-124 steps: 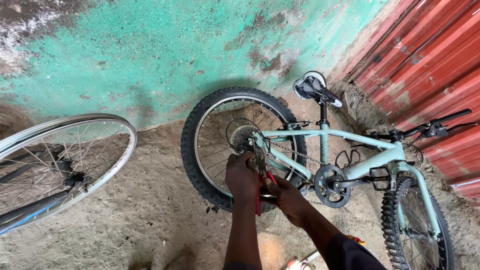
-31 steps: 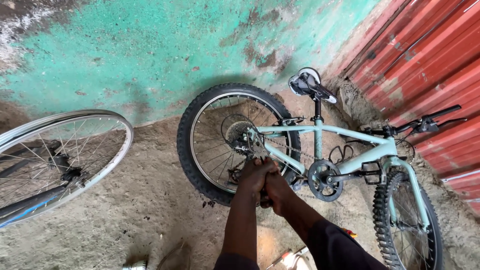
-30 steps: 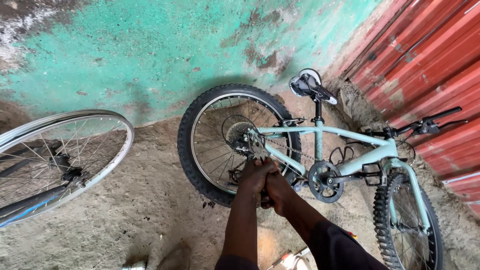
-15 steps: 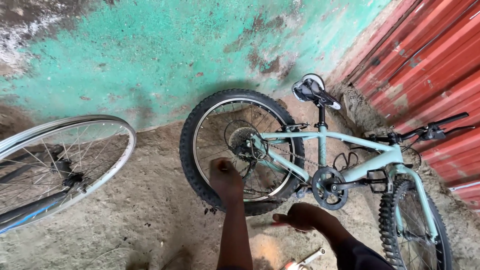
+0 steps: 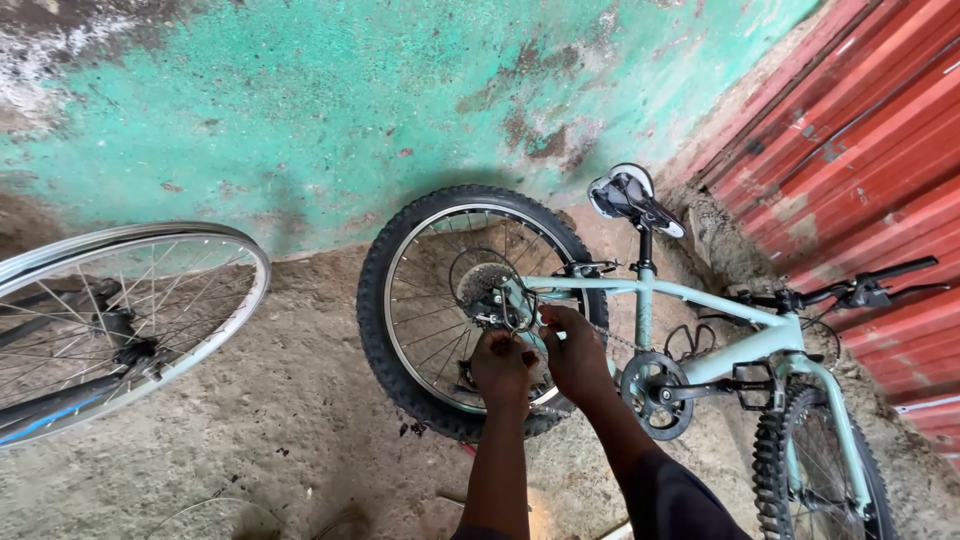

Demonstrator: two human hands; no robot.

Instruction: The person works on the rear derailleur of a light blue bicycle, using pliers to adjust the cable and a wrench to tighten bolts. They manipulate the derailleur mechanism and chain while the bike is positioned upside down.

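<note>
While bike upright: L hand (image 5: 502, 365) & R hand (image 5: 575, 350) both gripping chain (image 5: 522, 312) by rear wheel (image 5: 470, 300).

Both forearms stretched forward from the lower edge, close together. Left hand (image 5: 500, 366) curled, knuckles up, fingers bent inward. Right hand (image 5: 575, 350) beside it, touching, fingers curled forward.

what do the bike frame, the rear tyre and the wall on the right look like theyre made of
Bike frame: likely metal tubing, painted pale mint, smooth with a slight sheen.
Rear tyre: black rubber, matt, knobbly tread at its edge.
Right wall: apparently corrugated sheet metal, painted red, with straight ridges.
</note>
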